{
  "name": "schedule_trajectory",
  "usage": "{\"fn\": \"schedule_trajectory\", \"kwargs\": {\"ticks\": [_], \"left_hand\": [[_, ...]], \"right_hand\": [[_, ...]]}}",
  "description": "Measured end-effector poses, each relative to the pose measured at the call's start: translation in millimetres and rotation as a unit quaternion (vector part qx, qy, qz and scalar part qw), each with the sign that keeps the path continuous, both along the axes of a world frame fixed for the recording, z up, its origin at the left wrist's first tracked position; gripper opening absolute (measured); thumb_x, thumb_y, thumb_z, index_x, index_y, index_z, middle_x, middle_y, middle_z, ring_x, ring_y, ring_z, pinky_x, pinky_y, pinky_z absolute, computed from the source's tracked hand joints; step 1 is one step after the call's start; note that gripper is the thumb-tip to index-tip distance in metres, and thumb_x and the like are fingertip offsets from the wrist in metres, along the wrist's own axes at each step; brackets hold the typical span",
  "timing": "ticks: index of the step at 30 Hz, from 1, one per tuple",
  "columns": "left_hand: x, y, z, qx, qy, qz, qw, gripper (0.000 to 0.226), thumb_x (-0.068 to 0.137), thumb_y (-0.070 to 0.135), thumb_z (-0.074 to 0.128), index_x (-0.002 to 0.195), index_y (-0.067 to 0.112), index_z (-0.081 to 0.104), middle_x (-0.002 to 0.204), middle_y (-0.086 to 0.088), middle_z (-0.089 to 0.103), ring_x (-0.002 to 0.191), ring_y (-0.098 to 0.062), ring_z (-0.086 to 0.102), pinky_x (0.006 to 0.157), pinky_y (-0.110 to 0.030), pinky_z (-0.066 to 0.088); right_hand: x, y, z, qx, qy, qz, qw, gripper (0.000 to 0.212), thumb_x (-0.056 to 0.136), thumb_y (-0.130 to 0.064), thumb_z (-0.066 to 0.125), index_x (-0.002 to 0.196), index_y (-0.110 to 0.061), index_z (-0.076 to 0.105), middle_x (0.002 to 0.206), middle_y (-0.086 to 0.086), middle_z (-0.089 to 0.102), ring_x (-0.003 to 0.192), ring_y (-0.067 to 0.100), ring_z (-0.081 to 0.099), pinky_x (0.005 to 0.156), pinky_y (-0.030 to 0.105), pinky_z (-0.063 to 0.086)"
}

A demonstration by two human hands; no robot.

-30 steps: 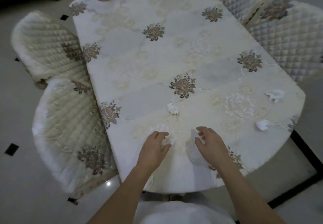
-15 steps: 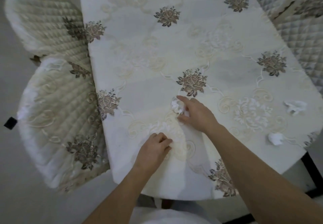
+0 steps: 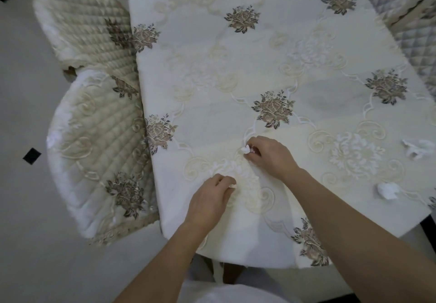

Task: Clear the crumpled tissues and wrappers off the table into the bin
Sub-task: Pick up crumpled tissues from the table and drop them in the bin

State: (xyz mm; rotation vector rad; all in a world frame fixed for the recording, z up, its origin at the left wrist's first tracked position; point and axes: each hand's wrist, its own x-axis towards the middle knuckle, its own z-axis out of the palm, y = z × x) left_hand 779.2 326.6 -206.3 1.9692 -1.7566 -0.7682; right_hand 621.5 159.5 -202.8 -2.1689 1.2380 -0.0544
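My right hand [image 3: 269, 155] is closed around a small crumpled white tissue [image 3: 246, 149] near the middle of the cream flowered tablecloth [image 3: 236, 71]. My left hand [image 3: 210, 198] rests lower on the cloth, fingers curled on another bit of white tissue [image 3: 232, 185] that peeks out at the fingertips. Two more crumpled tissues lie loose at the right: one tissue [image 3: 417, 148] by the table's right edge and one tissue [image 3: 387, 190] nearer the front corner. No bin is in view.
Two padded chairs with quilted cream covers stand at the left, one chair [image 3: 94, 151] close and another chair [image 3: 80, 19] farther back. A grey quilted chair [image 3: 410, 28] is at the right. Pale tiled floor [image 3: 21, 113] with small black insets surrounds the table.
My right hand reached forward from the table's front edge to the tissue near the centre rose and closed on it. My left hand stayed put and curled tighter on its tissue.
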Motion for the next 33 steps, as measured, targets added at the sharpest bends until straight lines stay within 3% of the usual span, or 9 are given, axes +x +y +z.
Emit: {"fn": "schedule_trajectory", "kwargs": {"ticks": [5, 9, 16, 21, 26, 30, 33], "left_hand": [[7.9, -5.2, 19.2, 0.027, 0.047, 0.049, 0.997, 0.011, 0.099, 0.032, 0.053, 0.106, 0.028, 0.061, 0.085, 0.009, 0.06, 0.074, -0.009, 0.054, 0.071, -0.034, 0.05], [12.7, -15.3, 38.8, -0.004, 0.077, 0.081, 0.994, 0.011, 0.097, 0.034, 0.057, 0.103, 0.029, 0.065, 0.087, 0.011, 0.065, 0.071, -0.008, 0.057, 0.072, -0.034, 0.051], [23.6, -42.4, 95.8, -0.075, 0.097, 0.086, 0.989, 0.014, 0.095, 0.032, 0.062, 0.104, 0.025, 0.071, 0.09, 0.01, 0.069, 0.067, -0.006, 0.059, 0.069, -0.026, 0.05], [20.2, -62.3, 139.8, -0.116, 0.103, 0.065, 0.986, 0.011, 0.095, 0.031, 0.063, 0.1, 0.024, 0.07, 0.088, 0.013, 0.068, 0.066, -0.008, 0.058, 0.064, -0.022, 0.048], [13.4, -74.2, 178.0, -0.16, 0.105, 0.044, 0.981, 0.008, 0.095, 0.03, 0.063, 0.095, 0.024, 0.068, 0.085, 0.013, 0.066, 0.063, -0.013, 0.058, 0.063, -0.03, 0.05], [14.5, -74.8, 198.4, -0.167, 0.119, 0.024, 0.979, 0.006, 0.096, 0.031, 0.06, 0.094, 0.028, 0.064, 0.087, 0.013, 0.064, 0.056, -0.016, 0.06, 0.063, -0.038, 0.053], [20.5, -68.0, 209.5, -0.153, 0.114, 0.01, 0.982, 0.004, 0.098, 0.033, 0.058, 0.097, 0.031, 0.061, 0.088, 0.011, 0.066, 0.047, -0.012, 0.061, 0.059, -0.035, 0.054]], "right_hand": [[-4.2, 17.0, 14.5, 0.059, -0.032, -0.055, 0.996, 0.021, 0.099, -0.036, 0.053, 0.096, -0.016, 0.048, 0.077, 0.001, 0.058, 0.075, 0.027, 0.055, 0.064, 0.04, 0.041], [-12.2, 35.0, 38.6, 0.025, -0.069, -0.119, 0.99, 0.02, 0.099, -0.037, 0.053, 0.103, -0.017, 0.053, 0.079, 0.001, 0.065, 0.074, 0.024, 0.059, 0.064, 0.036, 0.044], [-28.5, 54.9, 95.9, -0.017, -0.111, -0.203, 0.973, 0.012, 0.094, -0.043, 0.055, 0.095, -0.035, 0.064, 0.075, -0.007, 0.07, 0.075, 0.016, 0.068, 0.07, 0.038, 0.056], [-42.8, 65.3, 135.1, -0.065, -0.127, -0.241, 0.96, 0.018, 0.093, -0.042, 0.059, 0.087, -0.026, 0.065, 0.071, -0.005, 0.07, 0.069, 0.013, 0.067, 0.07, 0.04, 0.055], [-61.0, 75.8, 176.4, -0.123, -0.147, -0.285, 0.939, 0.018, 0.095, -0.04, 0.06, 0.097, -0.027, 0.071, 0.071, -0.006, 0.07, 0.066, 0.011, 0.065, 0.067, 0.038, 0.055], [-63.4, 80.9, 192.7, -0.142, -0.141, -0.305, 0.931, 0.018, 0.094, -0.042, 0.059, 0.092, -0.027, 0.069, 0.069, -0.009, 0.067, 0.066, 0.011, 0.064, 0.064, 0.038, 0.054], [-53.5, 83.4, 199.9, -0.15, -0.146, -0.309, 0.928, 0.019, 0.093, -0.042, 0.06, 0.086, -0.027, 0.068, 0.06, -0.01, 0.06, 0.062, 0.013, 0.059, 0.06, 0.037, 0.051]]}}
